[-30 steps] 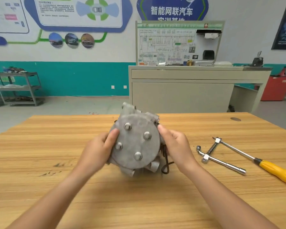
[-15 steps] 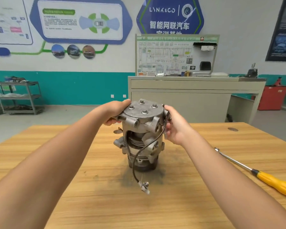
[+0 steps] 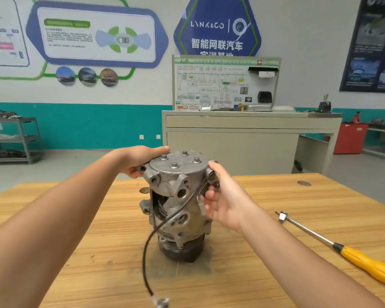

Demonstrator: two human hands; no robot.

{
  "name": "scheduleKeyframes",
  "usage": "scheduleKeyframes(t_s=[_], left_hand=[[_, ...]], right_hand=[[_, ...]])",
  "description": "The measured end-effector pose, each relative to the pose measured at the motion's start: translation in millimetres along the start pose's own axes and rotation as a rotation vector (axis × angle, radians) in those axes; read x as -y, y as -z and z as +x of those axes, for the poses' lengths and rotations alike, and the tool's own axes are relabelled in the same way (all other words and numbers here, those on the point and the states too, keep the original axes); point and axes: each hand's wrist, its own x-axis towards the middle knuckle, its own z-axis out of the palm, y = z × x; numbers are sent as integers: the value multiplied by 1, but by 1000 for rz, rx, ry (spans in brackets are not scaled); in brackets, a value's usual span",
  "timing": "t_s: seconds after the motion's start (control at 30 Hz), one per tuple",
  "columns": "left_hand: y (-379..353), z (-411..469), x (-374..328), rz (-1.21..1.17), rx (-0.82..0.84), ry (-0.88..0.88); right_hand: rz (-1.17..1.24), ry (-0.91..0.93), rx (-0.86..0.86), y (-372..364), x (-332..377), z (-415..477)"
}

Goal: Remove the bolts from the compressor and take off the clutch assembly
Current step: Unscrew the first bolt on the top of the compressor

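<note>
The grey metal compressor [image 3: 176,196] stands upright on the wooden table [image 3: 265,252], its dark clutch assembly [image 3: 182,250] at the bottom against the tabletop. Several bolts [image 3: 175,166] stick up from its round top cover. My left hand [image 3: 140,161] grips the cover's left rim. My right hand [image 3: 220,196] holds the upper right side, fingers curled round a lug. A black cable [image 3: 147,252] hangs from the body toward me and ends in a small connector [image 3: 161,302].
A yellow-handled socket driver [image 3: 342,250] lies on the table to the right. Two round holes in the tabletop [image 3: 303,183] sit behind. A beige cabinet with a wiring board [image 3: 231,138] stands beyond the table, a metal shelf cart [image 3: 13,138] at far left.
The compressor was turned from lying with its bolted cover facing me to standing upright on its clutch end. My view came closer and the cable now swings forward.
</note>
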Motion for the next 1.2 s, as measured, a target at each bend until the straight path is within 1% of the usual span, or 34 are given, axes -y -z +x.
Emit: scheduleKeyframes(t_s=[0.07,0.13,0.23,0.37,0.4,0.47,0.53,0.7,0.77,0.8,0.9,0.93,0.97,1.03,1.1,1.13,1.17,1.2], left_hand=[[2,-6,1,5,27,11],[2,-15,1,36,21,49],[-3,-26,2,45,-43,91],[-8,-30,4,25,-115,50],[-9,-29,2,37,-162,31],[-11,-27,-1,53,-319,-11],[-13,-27,-1,-12,-425,-61],[-31,-53,14,-131,-477,-277],[-48,-66,16,-264,-492,-328],[-57,-69,15,-301,-523,-355],[-71,-68,11,-251,-668,-444],[-72,-67,11,-230,-705,-450],[-70,-64,12,-207,-729,-451],[-66,-58,18,-199,-747,-446],[-62,-55,22,-225,-730,-448],[-60,-53,23,-247,-714,-455],[-58,-52,24,-270,-696,-463],[-57,-51,25,-287,-682,-468]], right_hand=[[-46,17,2,1,0,-3],[-50,4,8,2,8,-4],[-70,-16,30,-1,17,-2],[-20,14,8,-5,10,-3],[4,25,-9,-6,8,-6],[73,39,-39,-7,2,-11],[155,41,-54,-10,-5,-16],[233,85,-114,-18,-17,-29],[244,139,-143,-23,-25,-33],[247,159,-148,-25,-27,-35],[209,209,-102,-24,-30,-43],[148,259,-87,-22,-33,-44],[29,348,-93,-18,-38,-44],[-288,598,-132,-4,-57,-43],[-538,807,-203,23,-74,-39],[-660,867,-258,41,-79,-35],[-806,882,-336,63,-82,-29],[-964,843,-425,87,-82,-24]])
